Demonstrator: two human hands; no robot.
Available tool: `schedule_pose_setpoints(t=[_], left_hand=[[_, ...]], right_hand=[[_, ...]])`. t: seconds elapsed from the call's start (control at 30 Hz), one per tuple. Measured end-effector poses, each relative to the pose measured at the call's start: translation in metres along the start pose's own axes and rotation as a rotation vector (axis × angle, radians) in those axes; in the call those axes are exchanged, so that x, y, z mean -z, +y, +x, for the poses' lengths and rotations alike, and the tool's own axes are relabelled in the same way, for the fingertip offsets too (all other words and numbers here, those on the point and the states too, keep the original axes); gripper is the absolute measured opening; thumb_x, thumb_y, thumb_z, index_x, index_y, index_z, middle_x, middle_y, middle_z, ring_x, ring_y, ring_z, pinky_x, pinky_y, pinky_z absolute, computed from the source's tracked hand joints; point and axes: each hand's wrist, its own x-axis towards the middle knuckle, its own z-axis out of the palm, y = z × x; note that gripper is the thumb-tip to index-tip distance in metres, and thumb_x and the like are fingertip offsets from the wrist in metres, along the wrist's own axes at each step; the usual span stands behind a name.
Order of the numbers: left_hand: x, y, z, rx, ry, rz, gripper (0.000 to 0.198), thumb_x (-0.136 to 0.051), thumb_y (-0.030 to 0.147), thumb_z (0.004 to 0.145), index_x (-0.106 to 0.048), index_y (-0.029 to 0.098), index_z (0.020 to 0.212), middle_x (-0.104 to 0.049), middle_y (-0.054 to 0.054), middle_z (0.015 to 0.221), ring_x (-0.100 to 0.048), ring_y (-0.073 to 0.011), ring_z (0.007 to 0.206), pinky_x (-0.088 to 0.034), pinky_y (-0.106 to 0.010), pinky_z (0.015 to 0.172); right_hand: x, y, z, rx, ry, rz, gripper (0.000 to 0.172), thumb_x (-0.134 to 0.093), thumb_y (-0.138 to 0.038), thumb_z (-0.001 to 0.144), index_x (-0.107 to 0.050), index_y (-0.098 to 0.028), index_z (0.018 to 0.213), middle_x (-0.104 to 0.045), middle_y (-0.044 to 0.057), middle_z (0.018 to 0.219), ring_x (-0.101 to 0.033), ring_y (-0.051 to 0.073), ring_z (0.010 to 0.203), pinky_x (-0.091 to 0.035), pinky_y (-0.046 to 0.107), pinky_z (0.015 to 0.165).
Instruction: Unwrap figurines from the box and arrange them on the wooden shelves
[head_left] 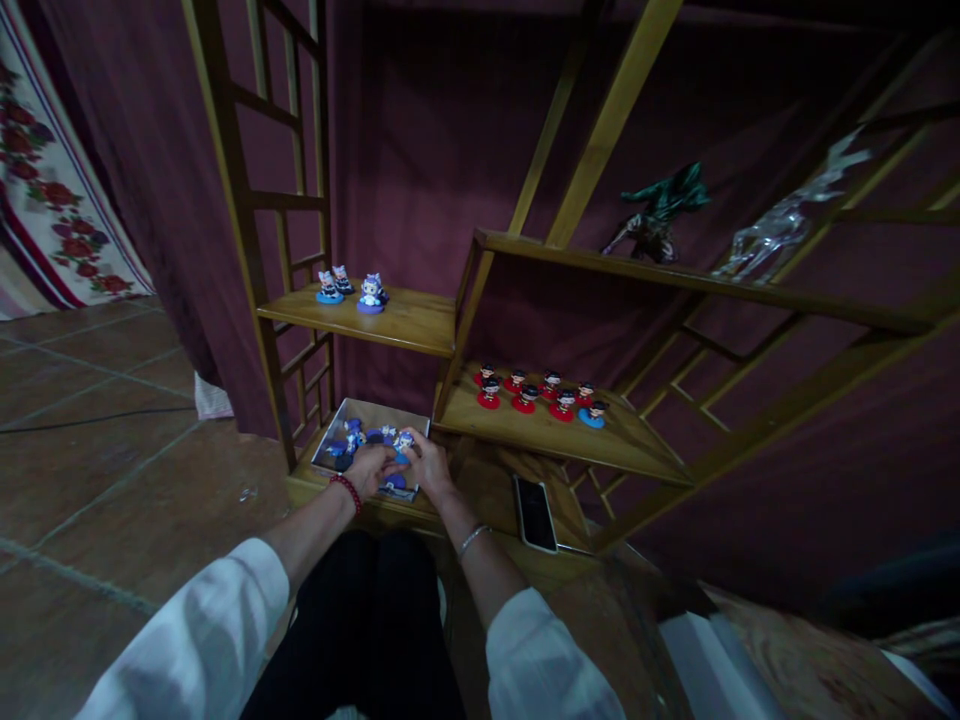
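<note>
A shallow cardboard box on the lowest shelf at the left holds several small purple, blue and white figurines. Above its contents, my right hand pinches a white-and-purple figurine with a blue base, thumb and fingers at its sides. From the left, my left hand meets the same figurine low down, its fingertips closed at the base. Part of the box and its contents is hidden beneath my hands.
Three figurines stand on the upper left shelf. Several red-based figurines, plus a blue-based one, occupy the middle shelf. A phone lies low right. Above are a green statuette and a clear deer figure.
</note>
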Motion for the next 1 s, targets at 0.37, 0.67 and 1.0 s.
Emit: schedule_pose_setpoints(t=[0.37,0.67,1.0], left_hand=[[0.003,0.009,-0.002,0.023,-0.001,0.027,0.018,-0.047,-0.003,0.072,-0.050,0.013,0.064,-0.055,-0.001,0.052,-0.055,-0.0097,0.049,-0.055,-0.027,0.063],[0.010,0.018,0.000,0.059,-0.001,0.021,0.008,-0.049,0.009,0.081,-0.053,0.011,0.075,-0.061,-0.004,0.062,-0.059,-0.0115,0.054,-0.054,-0.027,0.062],[0.011,0.015,0.006,0.113,0.017,0.012,0.008,-0.049,0.007,0.080,-0.051,0.013,0.076,-0.059,-0.002,0.059,-0.057,-0.0099,0.051,-0.054,-0.025,0.061]], right_hand=[[-0.002,-0.002,0.003,0.032,-0.019,0.034,0.037,-0.054,-0.018,0.072,-0.063,-0.026,0.107,-0.068,0.000,0.095,-0.063,0.018,0.085,-0.047,0.030,0.083],[-0.008,-0.005,0.007,0.035,-0.049,0.100,0.039,-0.054,-0.015,0.070,-0.063,-0.025,0.107,-0.068,0.000,0.100,-0.061,0.017,0.090,-0.046,0.030,0.088],[-0.011,-0.003,0.008,0.032,-0.073,0.106,0.043,-0.051,-0.014,0.073,-0.059,-0.025,0.114,-0.066,0.001,0.105,-0.061,0.017,0.094,-0.046,0.032,0.090]])
